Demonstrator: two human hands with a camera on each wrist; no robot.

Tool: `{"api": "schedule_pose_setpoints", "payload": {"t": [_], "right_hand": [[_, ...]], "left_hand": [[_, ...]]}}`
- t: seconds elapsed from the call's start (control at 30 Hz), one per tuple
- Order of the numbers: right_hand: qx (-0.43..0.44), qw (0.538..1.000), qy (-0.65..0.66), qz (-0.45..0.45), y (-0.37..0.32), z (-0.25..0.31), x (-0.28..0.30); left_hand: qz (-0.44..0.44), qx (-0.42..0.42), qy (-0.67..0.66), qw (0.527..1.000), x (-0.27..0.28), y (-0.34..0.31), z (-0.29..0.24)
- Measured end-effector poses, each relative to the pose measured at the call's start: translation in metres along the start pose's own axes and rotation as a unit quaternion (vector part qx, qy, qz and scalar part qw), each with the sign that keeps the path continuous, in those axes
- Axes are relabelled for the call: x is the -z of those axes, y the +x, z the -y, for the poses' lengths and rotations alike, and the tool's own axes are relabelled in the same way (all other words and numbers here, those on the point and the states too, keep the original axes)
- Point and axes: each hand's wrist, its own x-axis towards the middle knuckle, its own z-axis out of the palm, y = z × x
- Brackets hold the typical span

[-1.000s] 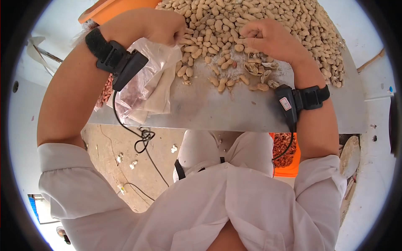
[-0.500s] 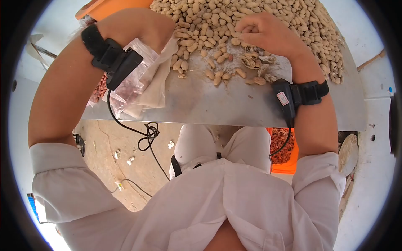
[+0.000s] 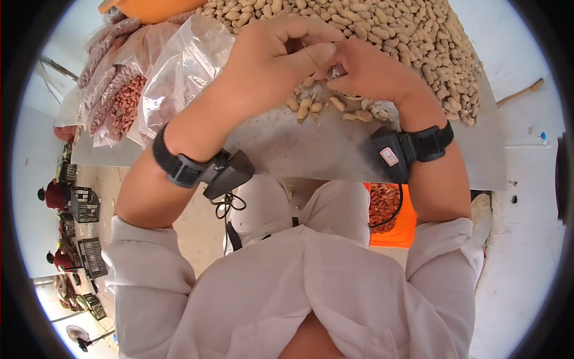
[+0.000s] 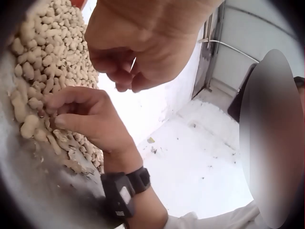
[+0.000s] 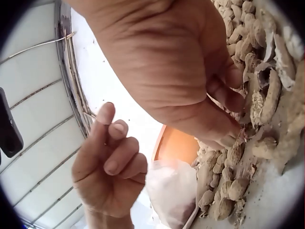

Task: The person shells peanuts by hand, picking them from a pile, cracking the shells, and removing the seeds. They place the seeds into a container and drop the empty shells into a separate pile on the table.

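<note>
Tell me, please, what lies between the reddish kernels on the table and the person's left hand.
In the head view, a clear plastic bag lies between those reddish kernels and the left hand.

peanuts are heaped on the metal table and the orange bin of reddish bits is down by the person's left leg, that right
Not quite: the orange bin of reddish bits is down by the person's right leg, as the head view shows. The peanuts are indeed heaped on the metal table.
</note>
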Motion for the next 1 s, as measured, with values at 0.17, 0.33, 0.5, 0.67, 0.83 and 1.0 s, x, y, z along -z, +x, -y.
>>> {"api": "schedule_pose_setpoints", "payload": {"t": [0.17, 0.33, 0.5, 0.67, 0.83, 1.0], "right_hand": [[-0.017, 0.998, -0.038, 0.039, 0.001, -0.001, 0.0], [-0.037, 0.996, -0.075, 0.025, 0.005, 0.002, -0.003], [-0.097, 0.982, -0.164, 0.003, 0.007, 0.007, -0.005], [-0.087, 0.97, -0.227, -0.028, 0.007, 0.0, -0.008], [-0.102, 0.984, 0.064, -0.132, 0.009, 0.012, 0.0], [-0.041, 0.962, 0.193, -0.19, 0.013, 0.019, -0.013]], "left_hand": [[-0.007, 0.031, 0.033, 0.999, 0.007, 0.006, 0.038], [0.003, 0.043, 0.004, 0.999, 0.01, 0.014, 0.058], [0.038, 0.08, -0.105, 0.991, 0.003, 0.012, 0.073], [-0.005, 0.181, -0.288, 0.94, -0.005, 0.008, 0.073], [-0.041, 0.249, -0.409, 0.877, 0.007, 0.007, 0.069], [-0.016, 0.346, -0.539, 0.768, -0.001, 0.006, 0.061]]}}
